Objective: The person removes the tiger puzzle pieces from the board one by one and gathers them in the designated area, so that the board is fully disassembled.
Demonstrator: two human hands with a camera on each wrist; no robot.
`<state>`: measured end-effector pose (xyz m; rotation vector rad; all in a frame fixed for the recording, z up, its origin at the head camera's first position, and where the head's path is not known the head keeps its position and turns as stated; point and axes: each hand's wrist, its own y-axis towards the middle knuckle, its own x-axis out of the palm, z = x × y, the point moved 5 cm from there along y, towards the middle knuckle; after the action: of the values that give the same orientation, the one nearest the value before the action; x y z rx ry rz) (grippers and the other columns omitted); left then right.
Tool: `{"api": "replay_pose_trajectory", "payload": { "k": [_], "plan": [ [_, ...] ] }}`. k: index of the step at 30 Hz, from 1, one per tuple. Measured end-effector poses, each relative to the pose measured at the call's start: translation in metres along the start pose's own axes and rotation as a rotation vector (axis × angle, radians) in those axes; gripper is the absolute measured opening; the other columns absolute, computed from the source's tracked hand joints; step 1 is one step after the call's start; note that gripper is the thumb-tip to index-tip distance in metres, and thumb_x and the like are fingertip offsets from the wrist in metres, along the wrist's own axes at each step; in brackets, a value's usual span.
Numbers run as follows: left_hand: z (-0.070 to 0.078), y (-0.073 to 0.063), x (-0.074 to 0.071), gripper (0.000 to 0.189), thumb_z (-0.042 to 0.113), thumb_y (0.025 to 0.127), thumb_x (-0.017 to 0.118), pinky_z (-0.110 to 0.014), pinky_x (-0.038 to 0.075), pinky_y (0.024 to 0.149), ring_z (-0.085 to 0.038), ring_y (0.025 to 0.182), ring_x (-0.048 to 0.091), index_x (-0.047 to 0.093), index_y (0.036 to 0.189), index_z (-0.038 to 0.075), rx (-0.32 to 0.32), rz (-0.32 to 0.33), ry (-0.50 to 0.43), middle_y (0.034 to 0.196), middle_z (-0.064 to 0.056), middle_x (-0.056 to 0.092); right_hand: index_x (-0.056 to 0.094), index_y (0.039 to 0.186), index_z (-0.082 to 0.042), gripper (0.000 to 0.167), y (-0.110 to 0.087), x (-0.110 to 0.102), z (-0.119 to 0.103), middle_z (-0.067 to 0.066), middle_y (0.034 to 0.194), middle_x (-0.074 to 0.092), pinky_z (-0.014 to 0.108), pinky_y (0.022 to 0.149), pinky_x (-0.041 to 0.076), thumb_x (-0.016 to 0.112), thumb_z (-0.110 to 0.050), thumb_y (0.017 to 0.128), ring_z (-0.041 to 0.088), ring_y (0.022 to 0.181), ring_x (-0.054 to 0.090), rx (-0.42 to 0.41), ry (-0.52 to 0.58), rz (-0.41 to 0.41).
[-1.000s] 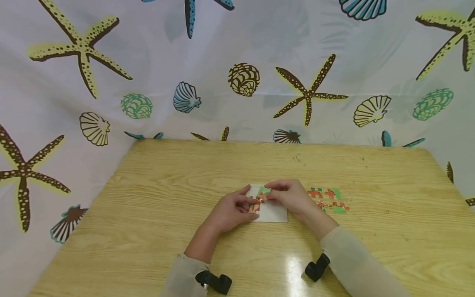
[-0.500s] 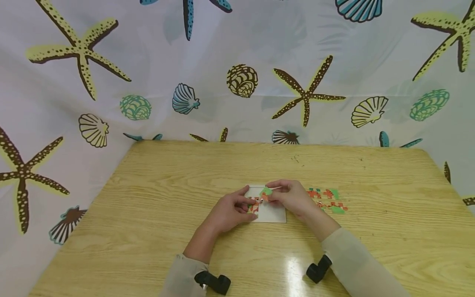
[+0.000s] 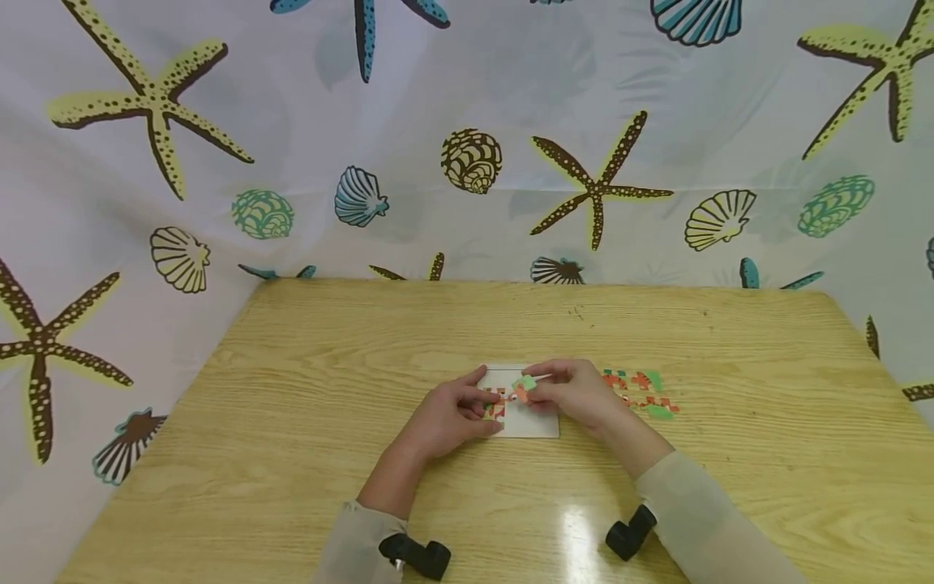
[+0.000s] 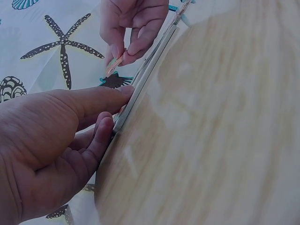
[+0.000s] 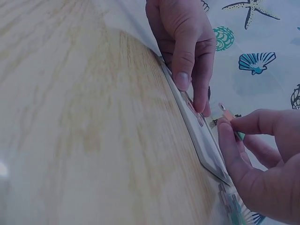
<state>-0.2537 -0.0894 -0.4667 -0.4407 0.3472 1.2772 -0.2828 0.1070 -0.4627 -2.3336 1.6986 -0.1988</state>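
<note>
On the wooden table, a white puzzle board (image 3: 536, 422) has a few orange and green pieces (image 3: 497, 410) on its left side. My left hand (image 3: 443, 418) spans the board's left end, thumb at the near edge and a finger at the far corner; its index finger reaches over the pieces. Above the board my right hand (image 3: 584, 396) pinches a green and orange jigsaw piece (image 3: 524, 384) between thumb and fingertips. That piece appears tilted and raised off the board in the right wrist view, where the right thumb and index finger (image 5: 255, 123) meet around it.
Several loose jigsaw pieces (image 3: 659, 405) lie to the board's right, partly behind the right hand. The wooden table (image 3: 350, 341) extends around the board. A white cloth (image 3: 409, 97) printed with starfish and shells hangs behind and at the sides.
The right hand has lifted and turned the pinched piece, shifting it slightly to the right and baring the board's upper left part. The left hand stays at the board's left end.
</note>
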Motion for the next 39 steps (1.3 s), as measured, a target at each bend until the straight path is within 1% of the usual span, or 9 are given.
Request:
{"api": "replay_pose_trajectory", "payload": {
  "k": [3,7,14,18,28,33,39],
  "plan": [
    [0.0,0.0,0.0,0.032,0.007,0.086,0.086,-0.029,0.053,0.08,-0.011,0.089,0.06,0.08,0.117,0.009,-0.002,0.001,-0.003,0.166,-0.003,0.039,0.064,0.131,0.01,0.038,-0.002,0.0,0.0,0.013,0.098,0.071,0.03,0.081,0.061,0.069,0.006,0.094,0.015,0.084,0.072,0.009,0.02,-0.016],
    [0.0,0.0,0.0,0.032,0.007,0.086,0.086,-0.029,0.053,0.079,-0.011,0.088,0.06,0.08,0.118,0.008,-0.001,0.002,-0.007,0.166,-0.004,0.039,0.062,0.131,0.012,0.037,-0.005,0.0,0.0,0.013,0.097,0.071,0.031,0.082,0.061,0.067,0.007,0.095,0.016,0.084,0.073,0.009,0.037,-0.031],
    [0.001,0.0,-0.001,0.032,0.007,0.086,0.085,-0.029,0.053,0.08,-0.011,0.088,0.061,0.08,0.117,0.007,0.0,0.006,-0.01,0.166,-0.005,0.039,0.063,0.129,0.012,0.036,-0.008,-0.001,-0.002,0.013,0.096,0.072,0.032,0.082,0.061,0.069,0.007,0.093,0.017,0.085,0.074,0.0,0.027,-0.017],
    [0.0,0.0,-0.001,0.032,0.007,0.086,0.085,-0.028,0.053,0.08,-0.012,0.09,0.061,0.08,0.118,0.006,0.01,-0.004,-0.005,0.166,-0.006,0.039,0.063,0.127,0.012,0.035,-0.009,-0.002,0.0,0.012,0.095,0.071,0.032,0.082,0.061,0.07,0.006,0.094,0.017,0.086,0.074,-0.003,0.014,-0.01],
    [0.0,0.0,-0.001,0.033,0.007,0.085,0.086,-0.027,0.053,0.08,-0.011,0.089,0.061,0.08,0.118,0.006,0.017,-0.005,0.0,0.165,-0.007,0.041,0.063,0.123,0.013,0.031,-0.011,-0.006,0.003,0.016,0.099,0.067,0.033,0.082,0.061,0.07,0.006,0.094,0.019,0.088,0.074,-0.011,0.01,-0.001],
    [-0.001,0.0,-0.001,0.033,0.008,0.086,0.086,-0.025,0.052,0.079,-0.011,0.089,0.061,0.079,0.118,0.006,0.022,-0.01,0.003,0.165,-0.007,0.04,0.061,0.124,0.014,0.032,-0.013,-0.008,0.005,0.016,0.1,0.067,0.032,0.081,0.061,0.07,0.006,0.095,0.018,0.088,0.074,-0.009,0.004,-0.004],
    [-0.003,0.001,0.0,0.033,0.008,0.087,0.085,-0.028,0.053,0.08,-0.011,0.089,0.061,0.079,0.119,0.006,0.017,-0.008,-0.005,0.166,-0.006,0.039,0.061,0.125,0.013,0.033,-0.015,-0.01,0.008,0.016,0.099,0.068,0.033,0.082,0.061,0.07,0.005,0.095,0.018,0.088,0.074,-0.021,-0.009,-0.013]
  ]
}}
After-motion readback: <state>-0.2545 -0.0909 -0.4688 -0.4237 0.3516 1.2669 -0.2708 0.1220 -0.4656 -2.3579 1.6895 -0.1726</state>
